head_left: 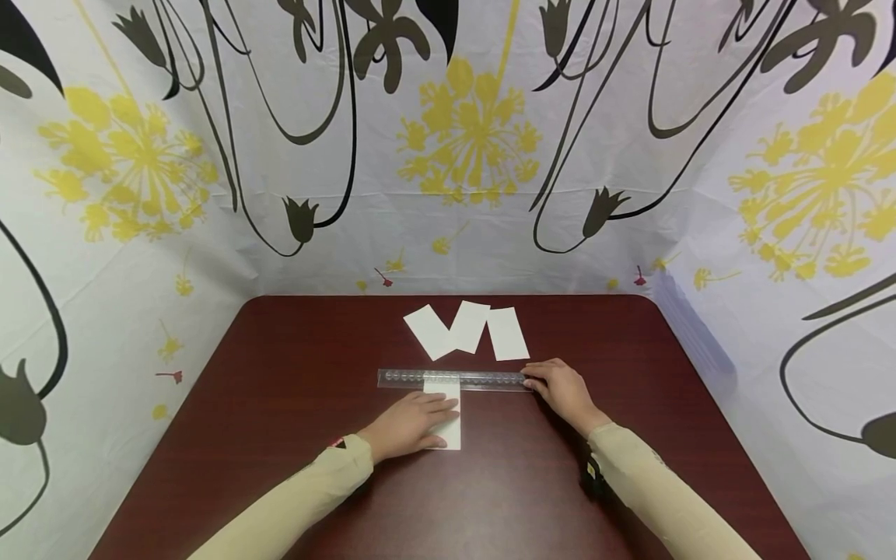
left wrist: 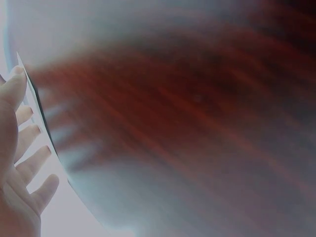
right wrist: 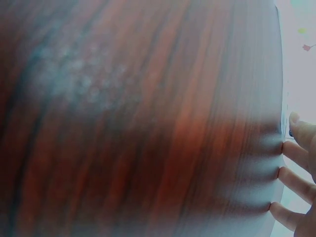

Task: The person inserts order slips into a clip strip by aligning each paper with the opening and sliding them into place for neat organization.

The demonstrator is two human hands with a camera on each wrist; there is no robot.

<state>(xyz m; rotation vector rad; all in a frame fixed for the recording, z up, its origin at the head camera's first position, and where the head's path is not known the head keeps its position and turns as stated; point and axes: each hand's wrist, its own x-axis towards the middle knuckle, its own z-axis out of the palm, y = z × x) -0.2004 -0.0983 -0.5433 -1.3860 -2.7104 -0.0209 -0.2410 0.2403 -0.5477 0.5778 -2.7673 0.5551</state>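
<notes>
A white paper card lies upright in the middle of the table, its top end under a clear plastic ruler that runs left to right. My left hand rests flat across the card just below the ruler, fingers spread and pointing right. At the ruler's right end my right hand grips it between thumb and fingers. The right wrist view shows that hand's fingertips down at the tabletop. In the left wrist view the left fingers are extended at the image's left edge.
Beyond the ruler lie a left white card, a middle one and a right one, the first two meeting at their edges. The dark red wooden table has rounded far corners. Patterned white cloth hangs round its back and sides.
</notes>
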